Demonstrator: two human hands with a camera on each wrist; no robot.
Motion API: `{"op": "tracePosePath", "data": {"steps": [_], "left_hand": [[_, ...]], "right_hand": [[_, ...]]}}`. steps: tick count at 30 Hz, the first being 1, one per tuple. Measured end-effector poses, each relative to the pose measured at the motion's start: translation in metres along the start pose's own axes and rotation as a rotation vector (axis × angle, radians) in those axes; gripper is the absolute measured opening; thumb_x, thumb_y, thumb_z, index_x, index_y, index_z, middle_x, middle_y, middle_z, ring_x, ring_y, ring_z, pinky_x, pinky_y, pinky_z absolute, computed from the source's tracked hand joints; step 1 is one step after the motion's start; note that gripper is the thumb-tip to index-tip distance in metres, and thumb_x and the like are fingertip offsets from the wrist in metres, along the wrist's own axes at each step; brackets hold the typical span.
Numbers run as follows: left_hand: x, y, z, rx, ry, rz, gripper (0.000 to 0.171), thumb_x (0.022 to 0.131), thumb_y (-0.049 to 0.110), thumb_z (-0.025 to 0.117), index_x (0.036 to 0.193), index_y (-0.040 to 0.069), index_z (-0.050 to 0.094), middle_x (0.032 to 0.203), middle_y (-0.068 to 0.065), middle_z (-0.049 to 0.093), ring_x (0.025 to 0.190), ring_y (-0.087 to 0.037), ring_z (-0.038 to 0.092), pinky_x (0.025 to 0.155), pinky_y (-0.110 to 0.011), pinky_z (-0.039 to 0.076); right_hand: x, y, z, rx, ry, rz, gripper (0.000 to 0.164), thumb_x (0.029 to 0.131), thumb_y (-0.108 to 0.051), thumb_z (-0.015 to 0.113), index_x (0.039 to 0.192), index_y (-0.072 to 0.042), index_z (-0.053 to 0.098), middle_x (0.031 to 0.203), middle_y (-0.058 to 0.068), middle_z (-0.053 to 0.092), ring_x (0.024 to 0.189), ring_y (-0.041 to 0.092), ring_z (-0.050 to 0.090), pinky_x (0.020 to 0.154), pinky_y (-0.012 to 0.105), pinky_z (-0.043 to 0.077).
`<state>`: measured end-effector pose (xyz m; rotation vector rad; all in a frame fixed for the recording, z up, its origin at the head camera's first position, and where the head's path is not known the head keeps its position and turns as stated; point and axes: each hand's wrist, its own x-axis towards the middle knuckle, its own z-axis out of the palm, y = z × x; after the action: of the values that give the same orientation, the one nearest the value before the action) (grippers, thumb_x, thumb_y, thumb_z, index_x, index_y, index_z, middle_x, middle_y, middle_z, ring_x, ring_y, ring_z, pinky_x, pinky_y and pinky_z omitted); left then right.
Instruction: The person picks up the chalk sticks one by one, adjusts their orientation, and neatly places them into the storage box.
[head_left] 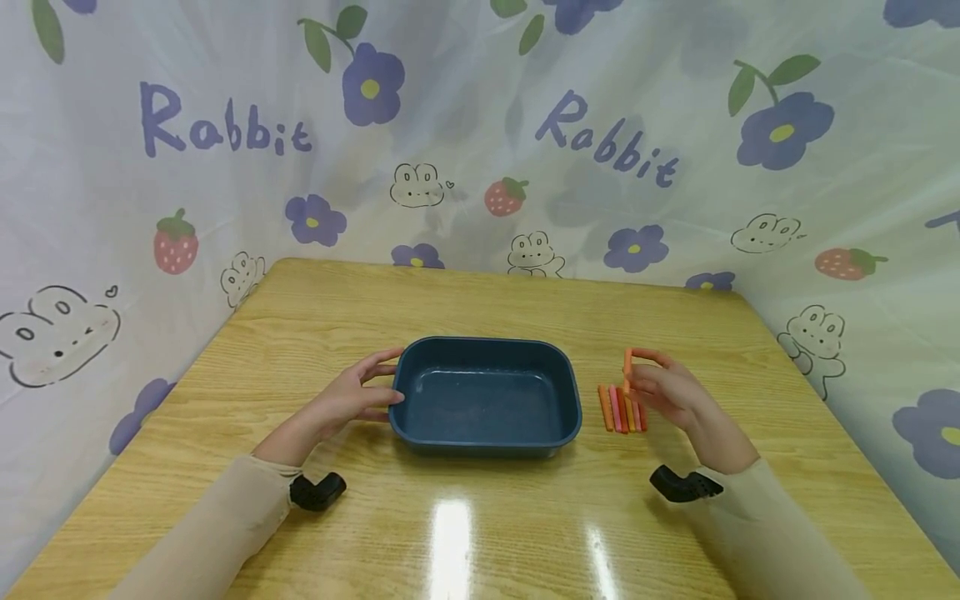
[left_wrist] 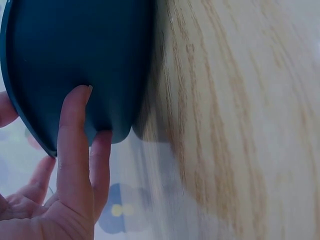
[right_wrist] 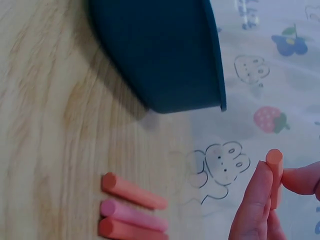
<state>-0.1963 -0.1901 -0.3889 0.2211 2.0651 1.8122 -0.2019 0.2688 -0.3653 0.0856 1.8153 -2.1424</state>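
A dark blue rectangular basin (head_left: 483, 446) stands on the wooden table. At its left end my left hand (head_left: 352, 396) grips the wall, the thumb at the rim and the fingers (left_wrist: 72, 145) against the outside. To the right of the basin, my right hand (head_left: 671, 392) pinches an orange chalk stick (right_wrist: 274, 177) upright between thumb and fingers, raised over the table. Below that hand lies a row of chalk sticks (head_left: 606, 408) in orange, pink, red and yellow, side by side and partly hidden by it. The basin's inside shows only its bare floor.
The wooden table (head_left: 480, 304) reaches back to a white printed curtain (head_left: 465, 100) with flowers, strawberries and rabbits, which also hangs along both sides. A black wrist mount (head_left: 318, 492) sticks out from the left sleeve and another (head_left: 684, 483) from the right.
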Motion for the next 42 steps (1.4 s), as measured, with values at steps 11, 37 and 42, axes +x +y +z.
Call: {"op": "tracePosePath", "data": {"steps": [11,37,42], "left_hand": [[0.0,0.0,-0.001,-0.008,-0.003,-0.002,0.077,0.084,0.006,0.066,0.148,0.013,0.024,0.144,-0.025,0.027,0.103,-0.032,0.058,0.078,-0.045,0.053],[0.0,0.001,-0.001,-0.002,-0.006,-0.003,0.076,0.084,0.005,0.065,0.148,0.012,0.024,0.143,-0.025,0.028,0.102,-0.034,0.058,0.076,-0.044,0.054],[0.0,0.001,0.0,-0.004,-0.006,-0.005,0.077,0.084,0.005,0.065,0.148,0.012,0.024,0.143,-0.026,0.028,0.103,-0.035,0.058,0.076,-0.045,0.053]], "right_hand": [[0.01,-0.02,0.023,0.047,-0.009,0.046,0.051,0.094,-0.001,0.048,0.139,-0.005,0.024,0.097,0.006,0.049,0.075,0.012,0.059,0.075,0.026,0.053],[0.038,-0.037,0.074,0.091,-0.001,0.115,0.064,0.093,0.003,0.047,0.149,-0.007,0.018,0.114,0.011,0.041,0.074,0.015,0.059,0.076,0.027,0.053],[0.044,-0.037,0.082,0.081,-0.023,0.123,0.066,0.092,0.004,0.048,0.149,-0.007,0.016,0.124,0.014,0.037,0.079,0.015,0.059,0.078,0.027,0.053]]}}
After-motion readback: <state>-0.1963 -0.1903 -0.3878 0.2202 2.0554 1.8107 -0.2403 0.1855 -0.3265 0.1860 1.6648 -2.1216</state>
